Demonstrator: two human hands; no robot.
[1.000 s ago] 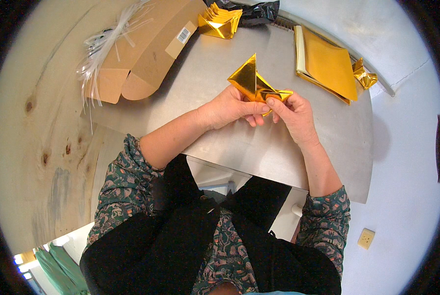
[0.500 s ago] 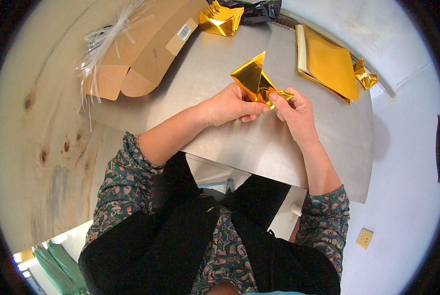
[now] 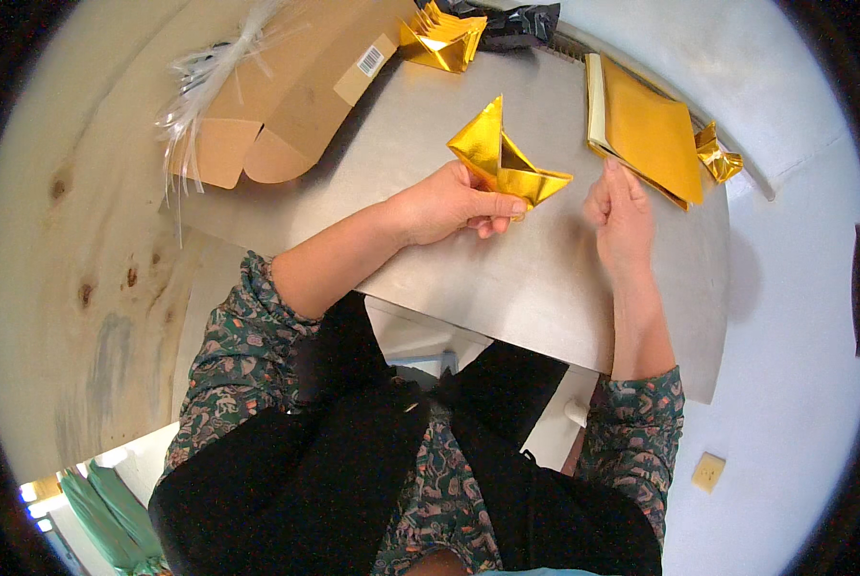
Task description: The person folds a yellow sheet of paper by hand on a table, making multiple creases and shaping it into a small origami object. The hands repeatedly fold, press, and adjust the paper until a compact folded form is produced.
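Pinched at its lower edge by my left hand [image 3: 459,204] is a folded gold foil paper piece [image 3: 500,163], boat-like with two pointed ends. One point stands upward and the other reaches right. My left thumb lies across the front; the other fingers are partly hidden behind the foil. Off to the right, my right hand [image 3: 624,216] is apart from the folded piece, a little blurred, its fingers curled together with nothing visible in them. Its fingertips come close to the near-left corner of a stack of gold paper sheets [image 3: 649,125]; whether they touch it I cannot tell.
A row of nested gold folded pieces [image 3: 443,40] stands at the back, beside a black plastic bag [image 3: 521,26]. At the left lies an open cardboard box [image 3: 305,106] with clear plastic strands [image 3: 204,96] over it. A crumpled gold piece [image 3: 718,154] sits right of the stack, on the metal tabletop [image 3: 545,278].
My right hand has let go of the folded gold piece and moved right, toward the paper stack. The left hand keeps its hold in nearly the same place.
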